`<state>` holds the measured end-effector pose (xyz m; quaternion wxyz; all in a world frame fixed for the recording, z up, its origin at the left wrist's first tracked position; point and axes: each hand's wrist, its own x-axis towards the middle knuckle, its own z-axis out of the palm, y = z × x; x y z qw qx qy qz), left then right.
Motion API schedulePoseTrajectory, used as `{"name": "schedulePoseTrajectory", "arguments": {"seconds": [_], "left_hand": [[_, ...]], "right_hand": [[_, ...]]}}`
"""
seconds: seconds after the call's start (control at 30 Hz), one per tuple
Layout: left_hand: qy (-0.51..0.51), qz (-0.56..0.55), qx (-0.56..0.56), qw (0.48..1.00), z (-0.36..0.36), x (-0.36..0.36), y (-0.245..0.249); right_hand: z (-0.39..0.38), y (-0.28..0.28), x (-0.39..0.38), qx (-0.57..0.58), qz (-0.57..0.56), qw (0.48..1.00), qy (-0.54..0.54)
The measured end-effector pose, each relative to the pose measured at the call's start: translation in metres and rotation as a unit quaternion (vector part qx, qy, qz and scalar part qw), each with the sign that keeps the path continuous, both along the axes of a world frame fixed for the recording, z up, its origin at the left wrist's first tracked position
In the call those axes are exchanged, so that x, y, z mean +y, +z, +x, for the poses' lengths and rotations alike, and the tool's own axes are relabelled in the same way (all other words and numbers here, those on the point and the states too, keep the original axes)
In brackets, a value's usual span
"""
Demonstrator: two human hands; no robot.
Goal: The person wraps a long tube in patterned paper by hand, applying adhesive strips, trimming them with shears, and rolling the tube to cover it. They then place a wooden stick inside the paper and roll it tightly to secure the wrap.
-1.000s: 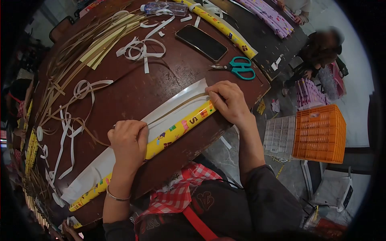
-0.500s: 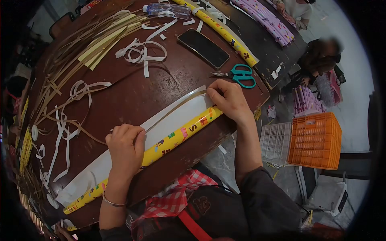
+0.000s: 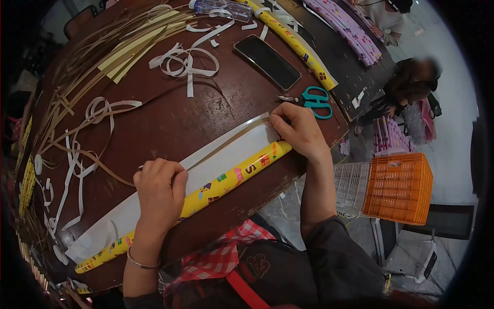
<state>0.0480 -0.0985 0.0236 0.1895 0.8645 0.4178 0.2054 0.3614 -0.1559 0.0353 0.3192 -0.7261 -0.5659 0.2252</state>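
A roll of yellow patterned paper point(image 3: 239, 175) lies diagonally near the table's front edge, its white inner side point(image 3: 226, 149) partly unrolled. Along the far edge of the white side runs a narrow brown strip point(image 3: 221, 148). The strip's right end is pinched between thumb and fingers of my right hand point(image 3: 301, 133), at the paper's far right corner. My left hand point(image 3: 158, 193) is closed on the strip farther left, thumb against the fingers, its wrist over the roll. Teal-handled scissors point(image 3: 314, 99) rest just beyond my right hand.
A phone point(image 3: 267, 62), a plastic bottle point(image 3: 221, 9), curled white strips point(image 3: 190, 67) and a pile of brown strips point(image 3: 87, 72) lie on the table point(image 3: 154, 123). Another yellow roll point(image 3: 293, 44) and purple rolls point(image 3: 347, 31) are farther back. Right are an orange crate point(image 3: 399, 188) and a seated person point(image 3: 411, 82).
The view has shifted slightly, so the table items appear a little displaced. Both hands keep their places on the strip and paper.
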Motion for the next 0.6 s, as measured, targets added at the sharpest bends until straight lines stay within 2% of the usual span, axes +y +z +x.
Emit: {"name": "schedulePoseTrajectory", "arguments": {"seconds": [0.6], "left_hand": [[0.005, -0.006, 0.007, 1.000, 0.0013, 0.0008, 0.0011]], "right_hand": [[0.0044, -0.0079, 0.0049, -0.063, 0.047, 0.997, 0.003]]}}
